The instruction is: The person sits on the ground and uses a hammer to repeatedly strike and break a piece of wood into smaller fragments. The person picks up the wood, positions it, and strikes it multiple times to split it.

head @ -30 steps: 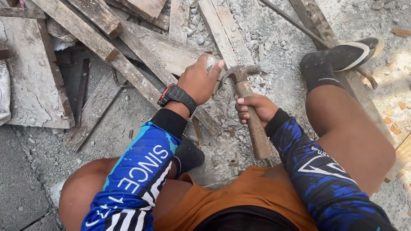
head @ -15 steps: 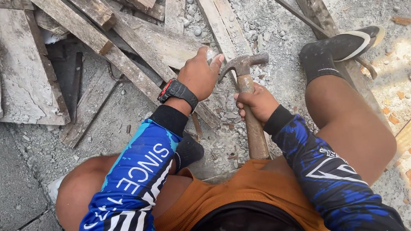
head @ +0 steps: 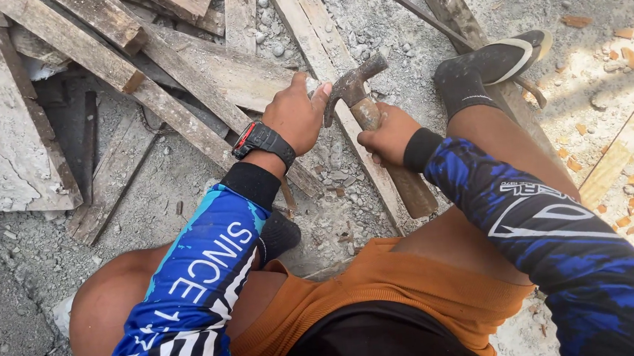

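Observation:
My right hand (head: 388, 136) grips the wooden handle of a claw hammer (head: 359, 95), whose rusty steel head is tilted just above a narrow wooden plank (head: 303, 22). My left hand (head: 295, 115), with a black wristwatch on the wrist, is closed over the plank right beside the hammer head; a small pale bit shows at its fingertips, and what it pinches is hidden. I squat over the ground, blue patterned sleeves on both arms, knees wide apart.
A heap of cement-stained planks (head: 88, 45) and boards lies at the upper left. Gravel and rubble (head: 387, 14) cover the concrete ground. My right foot in a black sock and sandal (head: 493, 62) rests on another plank. Orange brick chips (head: 625, 214) lie at the right.
The hammer head has swung up and tilted to the right, away from the plank. My left hand has stayed on the plank. The view has shifted slightly.

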